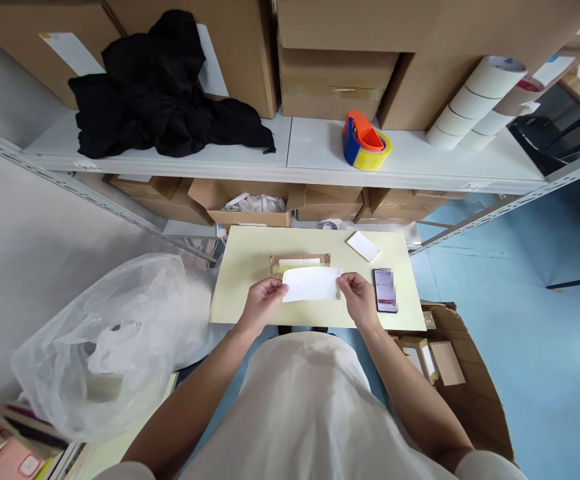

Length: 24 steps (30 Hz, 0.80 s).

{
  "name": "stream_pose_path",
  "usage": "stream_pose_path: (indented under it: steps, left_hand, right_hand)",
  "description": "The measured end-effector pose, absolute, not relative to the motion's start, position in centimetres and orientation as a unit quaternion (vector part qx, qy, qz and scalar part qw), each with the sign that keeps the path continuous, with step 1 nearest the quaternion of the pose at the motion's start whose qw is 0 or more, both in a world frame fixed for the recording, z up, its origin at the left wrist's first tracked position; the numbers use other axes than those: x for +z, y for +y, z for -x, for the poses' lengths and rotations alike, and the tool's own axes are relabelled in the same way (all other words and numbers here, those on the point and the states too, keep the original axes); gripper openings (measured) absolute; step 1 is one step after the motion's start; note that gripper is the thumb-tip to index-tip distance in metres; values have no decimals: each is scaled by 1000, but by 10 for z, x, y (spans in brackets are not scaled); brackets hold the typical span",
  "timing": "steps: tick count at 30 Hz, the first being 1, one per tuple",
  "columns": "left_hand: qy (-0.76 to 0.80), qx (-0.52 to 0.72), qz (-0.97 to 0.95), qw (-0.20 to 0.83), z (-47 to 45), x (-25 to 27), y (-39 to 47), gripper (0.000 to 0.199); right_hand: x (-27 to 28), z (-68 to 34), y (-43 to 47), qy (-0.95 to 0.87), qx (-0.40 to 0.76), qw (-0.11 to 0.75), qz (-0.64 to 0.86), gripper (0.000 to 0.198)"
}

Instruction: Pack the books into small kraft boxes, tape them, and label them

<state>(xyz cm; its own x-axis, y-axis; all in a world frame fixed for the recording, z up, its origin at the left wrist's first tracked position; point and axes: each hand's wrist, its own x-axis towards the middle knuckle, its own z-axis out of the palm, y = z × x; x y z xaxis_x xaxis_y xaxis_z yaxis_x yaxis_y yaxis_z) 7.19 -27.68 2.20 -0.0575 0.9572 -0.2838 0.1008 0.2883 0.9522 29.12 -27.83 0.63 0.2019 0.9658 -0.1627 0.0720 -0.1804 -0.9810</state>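
Note:
A white paper label [312,284] is stretched level between my two hands. My left hand [264,301] pinches its left end, and my right hand [359,299] pinches its right end. Just beyond it, partly covered by the label, lies a small taped cardboard box [275,264] with a white strip on its top. Both rest over a pale yellow table [240,267]. To the right of my right hand lies a phone [385,291] with a lit screen. A stack of white labels [363,246] sits farther back on the table.
A shelf [315,143] behind the table carries black cloth [165,93], a tape dispenser [365,141], tape rolls [475,100] and cartons. A large plastic bag [105,340] bulges at the left. At the lower right, an open carton [475,400] holds small boxes.

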Motion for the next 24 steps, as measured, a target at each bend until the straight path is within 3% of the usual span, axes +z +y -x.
stream_pose_path:
  steps: [12, 24]
  left_hand:
    - [688, 347, -497, 398, -59, -38, -292, 22]
    - [719, 241, -519, 394, -55, -75, -218, 19]
  right_hand:
    - [-33, -274, -295, -435, 470, 380, 668, 34]
    - [-77, -273, -224, -524, 340, 279, 729, 27]
